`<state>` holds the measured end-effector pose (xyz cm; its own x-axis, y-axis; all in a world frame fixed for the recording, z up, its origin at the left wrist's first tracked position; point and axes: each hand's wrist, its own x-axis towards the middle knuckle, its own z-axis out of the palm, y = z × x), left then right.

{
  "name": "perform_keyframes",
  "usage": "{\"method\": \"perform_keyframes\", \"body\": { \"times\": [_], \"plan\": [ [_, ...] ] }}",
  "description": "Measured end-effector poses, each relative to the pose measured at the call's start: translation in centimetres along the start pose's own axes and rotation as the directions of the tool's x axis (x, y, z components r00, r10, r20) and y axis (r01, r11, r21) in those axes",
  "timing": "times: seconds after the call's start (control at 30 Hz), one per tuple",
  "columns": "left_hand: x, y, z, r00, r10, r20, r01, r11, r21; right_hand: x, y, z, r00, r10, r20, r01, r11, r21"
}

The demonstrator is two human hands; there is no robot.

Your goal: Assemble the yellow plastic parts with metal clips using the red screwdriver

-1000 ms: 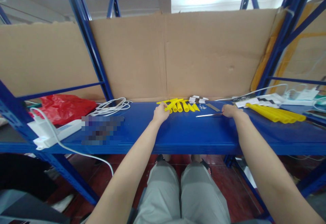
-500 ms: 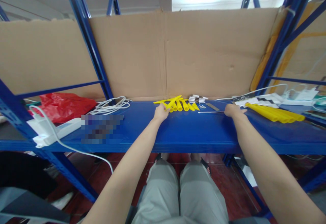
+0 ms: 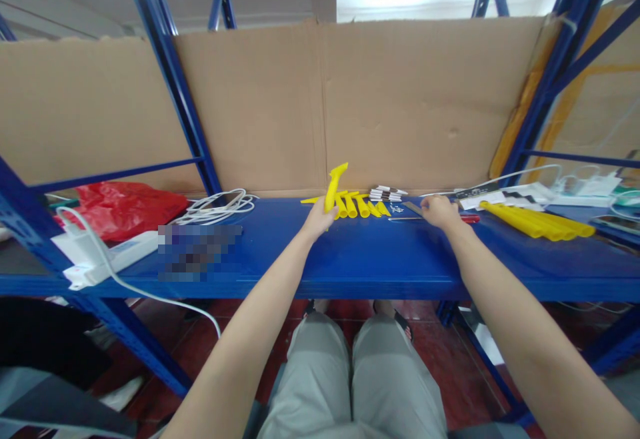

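Upright in my left hand [image 3: 316, 221] is a yellow plastic handle [image 3: 333, 189] with a flared, angled head at the top; my fingers are wrapped round its lower part. Just right of it, several more yellow plastic handles [image 3: 352, 206] lie in a row, with small yellow wedge-shaped pieces [image 3: 379, 209] at the row's end. My right hand [image 3: 440, 211] pinches the right end of a flat grey strip [image 3: 413, 208] low over the shelf. A screwdriver with a red handle [image 3: 470, 219] and thin shaft lies partly under that hand. Small screws [image 3: 397, 209] lie left of the strip.
Black-and-white small pieces [image 3: 387, 193] are stacked behind the screws. Long yellow tubes [image 3: 540, 221] lie at the right of the blue shelf [image 3: 370, 259]. Leftward are a red plastic bag [image 3: 127, 209], coiled white cable [image 3: 220, 207] and a power strip [image 3: 120, 257]. Cardboard [image 3: 400, 106] stands behind.
My left hand has lifted the yellow handle and turned it upright. My right hand has moved left from the screwdriver's handle, uncovering its red grip, to the flat grey strip.
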<state>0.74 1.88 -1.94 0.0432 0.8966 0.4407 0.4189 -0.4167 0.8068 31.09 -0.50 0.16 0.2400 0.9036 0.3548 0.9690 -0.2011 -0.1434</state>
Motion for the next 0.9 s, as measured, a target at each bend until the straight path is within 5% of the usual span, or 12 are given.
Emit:
{"method": "perform_keyframes", "body": {
  "times": [0.23,0.33,0.67,0.9],
  "plan": [
    [-0.9,1.2,-0.5,0.980,0.180,0.090,-0.201,0.897,0.393,-0.3,-0.4,-0.1,0.999,-0.045,0.004,0.045,0.999,0.023],
    [-1.2,1.5,-0.4,0.971,0.164,0.172,-0.230,0.831,0.506,-0.3,-0.4,-0.1,0.999,-0.050,0.000,0.050,0.998,0.032],
    [-2.4,2.6,-0.4,0.947,0.163,0.276,-0.302,0.745,0.595,-0.6,-0.7,-0.4,0.999,-0.012,0.045,0.011,1.000,0.027],
    [-2.3,2.6,-0.1,0.939,0.144,0.312,-0.314,0.731,0.605,0.7,0.2,1.1,0.983,0.175,0.048,-0.177,0.984,0.036]
  ]
}}
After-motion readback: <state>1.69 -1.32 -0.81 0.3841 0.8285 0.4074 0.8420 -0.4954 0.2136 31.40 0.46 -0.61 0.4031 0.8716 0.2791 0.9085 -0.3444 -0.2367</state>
